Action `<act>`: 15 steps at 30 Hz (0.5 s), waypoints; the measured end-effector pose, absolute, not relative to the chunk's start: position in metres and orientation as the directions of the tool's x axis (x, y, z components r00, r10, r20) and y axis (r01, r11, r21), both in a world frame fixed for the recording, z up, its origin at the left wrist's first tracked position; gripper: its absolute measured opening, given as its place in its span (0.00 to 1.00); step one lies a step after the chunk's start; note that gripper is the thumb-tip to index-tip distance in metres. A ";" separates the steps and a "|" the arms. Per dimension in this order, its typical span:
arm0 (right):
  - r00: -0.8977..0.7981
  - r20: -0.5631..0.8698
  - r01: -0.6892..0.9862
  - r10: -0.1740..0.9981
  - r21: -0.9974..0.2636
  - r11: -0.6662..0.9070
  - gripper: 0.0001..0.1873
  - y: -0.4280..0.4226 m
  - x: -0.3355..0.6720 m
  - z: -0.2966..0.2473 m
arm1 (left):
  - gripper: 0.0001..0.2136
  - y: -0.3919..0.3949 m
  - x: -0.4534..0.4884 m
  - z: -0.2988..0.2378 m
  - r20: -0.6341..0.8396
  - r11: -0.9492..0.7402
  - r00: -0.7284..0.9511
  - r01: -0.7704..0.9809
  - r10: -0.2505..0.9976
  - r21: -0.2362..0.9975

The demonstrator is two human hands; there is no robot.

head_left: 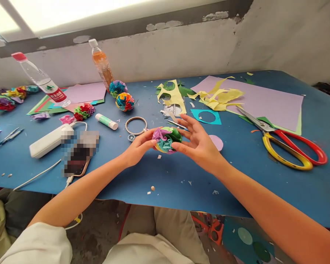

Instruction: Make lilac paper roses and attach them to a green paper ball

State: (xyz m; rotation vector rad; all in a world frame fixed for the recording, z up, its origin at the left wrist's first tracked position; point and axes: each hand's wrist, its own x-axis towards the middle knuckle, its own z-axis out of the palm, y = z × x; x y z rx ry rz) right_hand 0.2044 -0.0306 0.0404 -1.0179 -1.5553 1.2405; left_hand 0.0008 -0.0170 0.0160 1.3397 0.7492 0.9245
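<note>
A round paper flower ball (166,138) of purple, green, teal and yellow folds sits just above the blue table (181,176), held between both hands. My left hand (139,147) pinches its left side with fingers closed on it. My right hand (198,141) touches the right side with thumb and fingertips, the other fingers spread out. A lilac paper circle (217,142) lies just right of my right hand.
Red-and-yellow scissors (288,145) lie at right on lilac paper (264,101). Yellow offcuts (220,97), a teal cut-out (206,116), a ring (136,125), a glue stick (106,121), finished balls (124,101), two bottles (102,66), a power bank (51,140) and a phone (78,157) lie around.
</note>
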 end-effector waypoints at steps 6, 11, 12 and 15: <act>-0.248 0.302 0.137 0.920 -0.930 0.342 0.40 -0.038 0.202 0.040 | 0.33 -0.023 -0.001 0.021 0.067 0.028 0.530 -0.169 0.846 0.985; -0.271 0.321 0.147 0.907 -0.918 0.369 0.39 -0.038 0.200 0.038 | 0.34 -0.032 0.002 0.026 0.026 0.069 0.511 -0.166 0.859 0.984; -0.269 0.318 0.134 0.909 -0.922 0.362 0.38 -0.038 0.200 0.038 | 0.33 -0.032 0.002 0.027 0.034 0.068 0.514 -0.180 0.857 0.981; -0.261 0.285 0.086 0.922 -0.945 0.316 0.38 -0.036 0.201 0.039 | 0.32 -0.033 0.001 0.029 0.085 0.042 0.529 -0.223 0.844 0.974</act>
